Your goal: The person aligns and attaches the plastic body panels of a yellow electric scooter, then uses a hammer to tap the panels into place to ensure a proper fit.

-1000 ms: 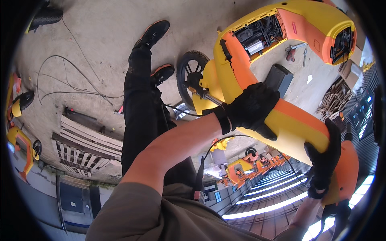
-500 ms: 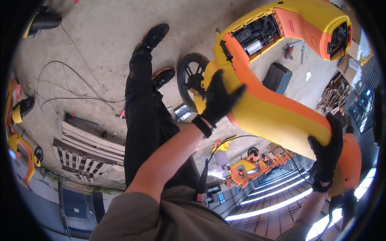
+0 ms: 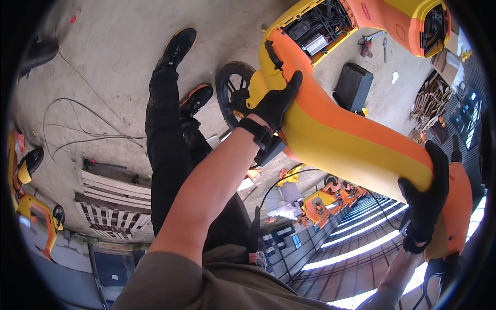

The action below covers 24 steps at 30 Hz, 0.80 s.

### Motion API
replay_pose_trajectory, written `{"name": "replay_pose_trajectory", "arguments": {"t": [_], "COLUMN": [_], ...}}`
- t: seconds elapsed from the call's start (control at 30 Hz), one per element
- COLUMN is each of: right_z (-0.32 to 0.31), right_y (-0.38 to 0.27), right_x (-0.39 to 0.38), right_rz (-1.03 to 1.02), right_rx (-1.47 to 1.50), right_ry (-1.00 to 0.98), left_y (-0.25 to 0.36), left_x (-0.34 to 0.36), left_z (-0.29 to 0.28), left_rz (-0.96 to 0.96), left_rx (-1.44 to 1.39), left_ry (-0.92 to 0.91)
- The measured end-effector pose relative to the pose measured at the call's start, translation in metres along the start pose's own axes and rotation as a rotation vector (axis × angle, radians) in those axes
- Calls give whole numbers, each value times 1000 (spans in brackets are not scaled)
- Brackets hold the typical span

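Observation:
A yellow and orange electric scooter [image 3: 356,139] stands in front of me, its upper compartment uncovered with wiring inside. At the side of its body, near the spoked wheel [image 3: 235,90], is my left hand [image 3: 274,106] in a black glove. It grips the body edge, one digit lying along the orange panel; its other fingers are mostly hidden. My gloved right hand [image 3: 429,188] is wrapped around the narrower yellow and orange section at the right, thumb on the near side. Below my left wrist shows a black block-like part [image 3: 271,151].
A black box [image 3: 354,85], a red-handled tool [image 3: 366,49] and a wrench [image 3: 384,50] lie on the floor beyond the scooter. Wooden pallets [image 3: 116,194] and loose cable [image 3: 85,137] are at the left. More scooters [image 3: 325,201] stand in a row behind.
My left hand was spread over the yellow panel and is now closed at the body edge. My right hand keeps its grip. The view has shifted, and the scooter appears slightly higher.

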State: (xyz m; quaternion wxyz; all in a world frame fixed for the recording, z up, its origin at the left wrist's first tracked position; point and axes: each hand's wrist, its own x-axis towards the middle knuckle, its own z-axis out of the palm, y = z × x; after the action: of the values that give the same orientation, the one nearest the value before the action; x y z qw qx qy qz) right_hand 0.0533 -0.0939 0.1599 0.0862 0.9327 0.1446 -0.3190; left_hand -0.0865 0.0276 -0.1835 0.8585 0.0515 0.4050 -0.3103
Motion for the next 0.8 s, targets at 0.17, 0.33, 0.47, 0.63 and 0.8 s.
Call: {"name": "replay_pose_trajectory", "arguments": {"t": [0.17,0.33,0.47,0.63,0.8], "right_z": [-1,-1,-2,-4,-2], "right_y": [4,1,3,1,-3], "right_x": [-1,2,0,3,6], "right_rz": [-60,-74,-89,-55,-50], "right_rx": [-59,-78,-107,-44,-40], "right_ry": [13,24,16,12,24], "left_y": [17,30,32,33,33], "left_x": [10,16,16,15,19], "left_z": [4,5,11,12,-3], "left_rz": [-208,-447,-494,-417,-457], "left_rx": [130,194,196,322,269], "left_ry": [-13,-4,-57,-57,-78]}}
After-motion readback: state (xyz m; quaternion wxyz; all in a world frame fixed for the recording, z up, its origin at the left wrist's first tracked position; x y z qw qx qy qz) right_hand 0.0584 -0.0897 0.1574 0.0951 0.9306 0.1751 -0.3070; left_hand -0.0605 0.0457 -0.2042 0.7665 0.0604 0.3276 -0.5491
